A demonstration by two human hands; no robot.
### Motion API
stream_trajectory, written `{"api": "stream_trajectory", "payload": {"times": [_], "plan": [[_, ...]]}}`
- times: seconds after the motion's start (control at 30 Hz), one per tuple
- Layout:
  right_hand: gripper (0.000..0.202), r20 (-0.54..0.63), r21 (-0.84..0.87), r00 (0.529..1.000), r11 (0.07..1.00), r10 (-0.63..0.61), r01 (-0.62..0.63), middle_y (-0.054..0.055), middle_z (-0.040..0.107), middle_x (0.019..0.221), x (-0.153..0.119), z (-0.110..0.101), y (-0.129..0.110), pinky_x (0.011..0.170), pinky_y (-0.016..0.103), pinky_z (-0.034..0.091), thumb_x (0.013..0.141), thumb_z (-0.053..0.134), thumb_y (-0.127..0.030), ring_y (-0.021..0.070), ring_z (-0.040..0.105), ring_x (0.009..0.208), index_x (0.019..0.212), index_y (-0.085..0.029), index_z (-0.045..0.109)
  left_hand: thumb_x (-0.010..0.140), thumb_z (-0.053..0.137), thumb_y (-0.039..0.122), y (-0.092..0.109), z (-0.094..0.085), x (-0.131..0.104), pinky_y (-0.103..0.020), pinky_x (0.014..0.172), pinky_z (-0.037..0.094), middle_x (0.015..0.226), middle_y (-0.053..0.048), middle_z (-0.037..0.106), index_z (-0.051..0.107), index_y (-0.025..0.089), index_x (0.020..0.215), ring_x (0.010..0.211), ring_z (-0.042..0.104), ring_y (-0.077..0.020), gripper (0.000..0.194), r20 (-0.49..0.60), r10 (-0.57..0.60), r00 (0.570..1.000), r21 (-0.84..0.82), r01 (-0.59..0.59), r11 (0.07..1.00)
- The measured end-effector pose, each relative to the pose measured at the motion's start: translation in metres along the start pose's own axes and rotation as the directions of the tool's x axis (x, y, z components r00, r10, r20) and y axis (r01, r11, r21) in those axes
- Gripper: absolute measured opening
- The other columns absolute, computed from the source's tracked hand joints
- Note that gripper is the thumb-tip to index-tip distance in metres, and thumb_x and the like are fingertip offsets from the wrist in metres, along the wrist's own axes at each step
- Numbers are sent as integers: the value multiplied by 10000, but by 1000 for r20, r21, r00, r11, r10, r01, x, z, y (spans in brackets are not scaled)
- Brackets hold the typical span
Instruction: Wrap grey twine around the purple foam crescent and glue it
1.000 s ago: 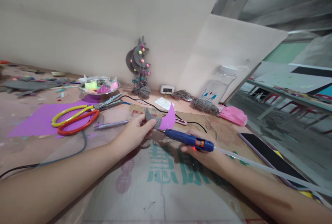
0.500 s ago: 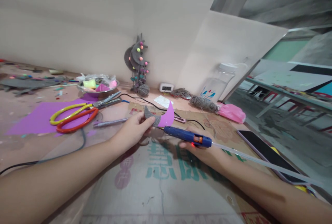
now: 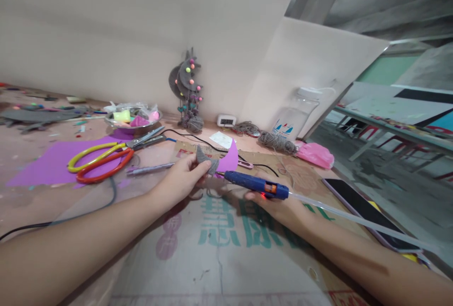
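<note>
My left hand (image 3: 189,172) pinches a crescent moon, part of it bare purple sheet (image 3: 230,158) and part wrapped in grey yarn (image 3: 208,160). In my right hand (image 3: 271,202) is a blue glue gun (image 3: 256,184), gripped from below, with a red light glowing on it. A long clear glue stick (image 3: 339,214) sticks out of its back end. The nozzle points left and sits at the yarn-wrapped edge; whether it touches cannot be made out. A strand of grey yarn hangs below the moon. Most of my right fingers are hidden behind the gun.
Scissors with yellow and red handles (image 3: 102,162) lie on a purple sheet (image 3: 42,162) at left, near a pen (image 3: 150,168) and a metal bowl (image 3: 134,127). Behind stand a grey moon ornament (image 3: 187,79), a small clock (image 3: 226,120), yarn (image 3: 278,142) and a bottle (image 3: 295,112). A phone (image 3: 368,214) lies right.
The glue gun's nozzle has shifted slightly up and shows more clearly against the moon's edge. Both hands keep nearly the same place and grip.
</note>
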State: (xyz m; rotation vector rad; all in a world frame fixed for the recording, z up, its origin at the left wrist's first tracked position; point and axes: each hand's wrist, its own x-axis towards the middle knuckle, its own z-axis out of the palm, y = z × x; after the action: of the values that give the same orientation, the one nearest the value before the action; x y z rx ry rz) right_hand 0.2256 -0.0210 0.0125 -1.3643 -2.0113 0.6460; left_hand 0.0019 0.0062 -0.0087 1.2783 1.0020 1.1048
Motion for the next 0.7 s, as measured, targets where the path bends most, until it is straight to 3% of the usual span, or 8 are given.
{"api": "stream_trajectory", "payload": {"times": [0.13, 0.27, 0.4, 0.6, 0.7], "plan": [[247, -14, 0, 1000, 1000, -14, 14, 14, 595, 682, 1, 0, -2, 579, 273, 451, 722, 623, -435, 159, 538, 629, 735, -192, 582, 790, 547, 365, 1, 0, 0, -153, 360, 263, 534, 65, 439, 448, 183, 712, 420, 368, -56, 222, 12, -31, 999, -31, 31, 999], [252, -21, -15, 999, 1000, -25, 25, 25, 630, 756, 1, 0, 1, 635, 294, 475, 734, 624, -427, 178, 569, 691, 838, -198, 606, 785, 559, 363, 1, 1, 0, -152, 353, 258, 522, 71, 426, 434, 187, 702, 406, 366, -54, 231, 15, -33, 999, -65, 34, 997], [243, -29, -55, 999, 998, -35, 33, 30, 645, 794, 0, 0, 8, 673, 310, 493, 758, 610, -418, 183, 586, 719, 854, -195, 615, 783, 559, 389, -1, 1, -1, -150, 320, 214, 516, 87, 399, 411, 202, 710, 355, 303, -42, 250, 82, -61, 995, -151, 73, 986], [219, -26, -17, 999, 1000, -23, 23, 22, 649, 764, 1, 0, 14, 602, 275, 489, 770, 601, -403, 169, 589, 676, 812, -189, 612, 778, 564, 399, -5, -1, 1, -152, 334, 246, 512, 77, 427, 448, 189, 706, 374, 355, -50, 251, 27, -13, 1000, -45, 14, 999], [206, -17, -10, 1000, 1000, -12, 12, 27, 659, 809, 1, -1, 10, 640, 282, 497, 773, 599, -382, 176, 601, 719, 828, -185, 617, 788, 551, 395, -3, 0, 1, -155, 352, 262, 514, 69, 436, 452, 181, 699, 398, 371, -54, 252, 15, 3, 1000, 4, -3, 1000]]}}
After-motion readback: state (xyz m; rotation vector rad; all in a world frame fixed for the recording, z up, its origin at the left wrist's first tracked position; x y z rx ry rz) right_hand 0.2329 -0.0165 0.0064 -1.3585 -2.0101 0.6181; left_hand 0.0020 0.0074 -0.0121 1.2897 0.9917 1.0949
